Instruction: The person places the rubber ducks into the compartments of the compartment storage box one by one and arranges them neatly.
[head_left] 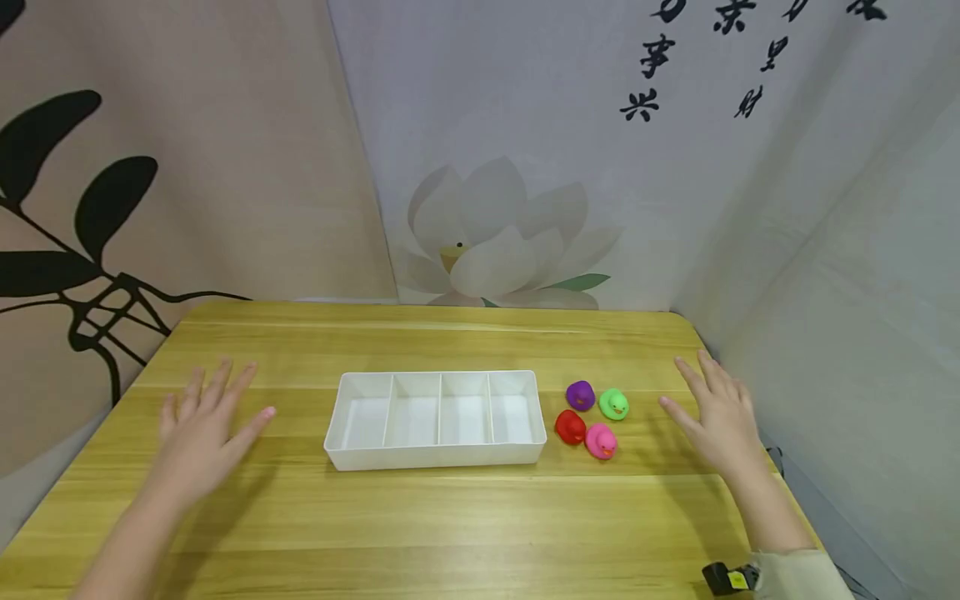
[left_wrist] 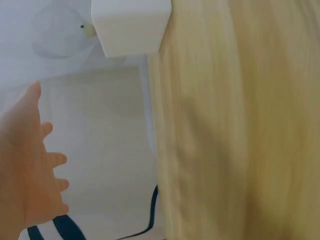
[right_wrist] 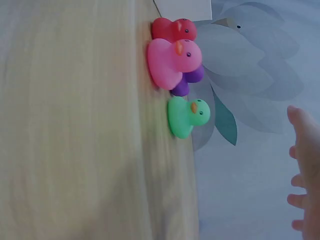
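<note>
In the head view a white tray (head_left: 438,457) with several compartments sits mid-table, and no objects show inside it. Right of it, rubber ducks stand close together: purple (head_left: 581,396), green (head_left: 614,404), red (head_left: 571,427) and pink (head_left: 602,442). My left hand (head_left: 204,433) hovers over the table left of the tray, fingers spread, holding nothing. On the other side my right hand (head_left: 718,417) is held above the table right of the ducks, fingers extended and apart from them. The right wrist view shows the pink duck (right_wrist: 167,65) partly covering the purple one (right_wrist: 187,82).
The wooden table (head_left: 450,533) has its far edge against a wall cloth (head_left: 525,125) printed with a lotus and black characters. Another cloth with dark leaves (head_left: 112,204) hangs at the left. A small black device (head_left: 729,577) is at the right sleeve.
</note>
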